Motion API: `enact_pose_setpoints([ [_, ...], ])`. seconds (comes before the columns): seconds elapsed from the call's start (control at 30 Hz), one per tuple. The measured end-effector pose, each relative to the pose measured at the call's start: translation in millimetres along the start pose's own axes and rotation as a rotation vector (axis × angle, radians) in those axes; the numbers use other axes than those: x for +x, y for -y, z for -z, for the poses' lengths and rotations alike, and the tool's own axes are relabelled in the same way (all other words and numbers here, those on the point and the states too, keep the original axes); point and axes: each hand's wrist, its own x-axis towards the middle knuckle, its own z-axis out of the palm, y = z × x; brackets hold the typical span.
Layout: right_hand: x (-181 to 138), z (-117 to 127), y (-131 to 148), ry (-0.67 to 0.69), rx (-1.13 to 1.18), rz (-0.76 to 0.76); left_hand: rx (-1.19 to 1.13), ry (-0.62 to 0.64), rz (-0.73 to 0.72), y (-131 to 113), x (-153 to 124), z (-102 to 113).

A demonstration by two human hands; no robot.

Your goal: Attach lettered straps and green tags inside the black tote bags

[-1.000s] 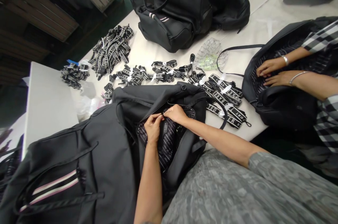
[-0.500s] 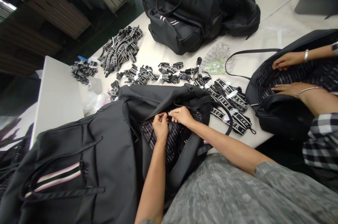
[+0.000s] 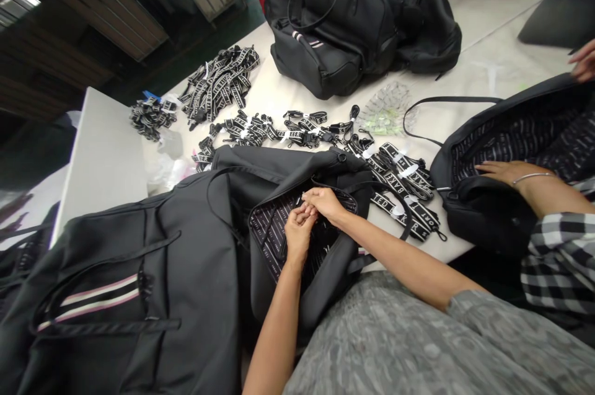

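A black bag [image 3: 320, 296] lies open in front of me, its dark lining [image 3: 269, 227] printed with rows of pale lettering. Over the opening, my left hand [image 3: 300, 230] is closed, with thumb and fingertips pinched together. My right hand [image 3: 325, 204] meets it from the right, also in a pinch, and the fingertips of both touch or nearly touch. A small dark piece shows at the fingertips, but what they grip is too small to make out. Beside this bag on the left lies a larger black bag [image 3: 195, 283] with a pink, white and black stripe.
Bundles of lettered black-and-white straps [image 3: 400, 178] lie beyond and right of the bag, with a strap heap [image 3: 223, 82] farther back. Black bags [image 3: 334, 29] stand behind. A clear plastic packet [image 3: 385, 110] rests nearby. At right, a co-worker's hand [image 3: 515, 178] is in another open bag [image 3: 465, 153].
My hands have come closer together, the left moving right and slightly down. The co-worker's farther hand has lifted out of the other bag toward the right edge.
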Motion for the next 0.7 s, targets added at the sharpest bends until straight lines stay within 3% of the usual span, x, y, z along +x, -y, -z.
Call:
enact_pose_setpoints([
  [0.13,-2,0,1,-0.003,0.023,0.001,0.122,-0.069,-0.122,1,-2,0],
  [0.27,-1,1,-2,-0.062,-0.013,0.011,0.542,-0.164,-0.482,2,-8,4],
  [0.37,1,2,-4,-0.105,-0.073,0.032,0.914,-0.082,-0.776,3,-8,9],
  [0.43,0,3,-5,-0.102,-0.112,0.047,1.057,-0.03,-0.879,3,-7,10],
  [0.57,-4,3,-5,-0.095,-0.162,0.084,1.169,-0.061,-0.944,3,-7,10],
  [0.7,-1,5,-9,-0.099,-0.149,0.055,0.986,-0.106,-0.808,4,-5,7],
])
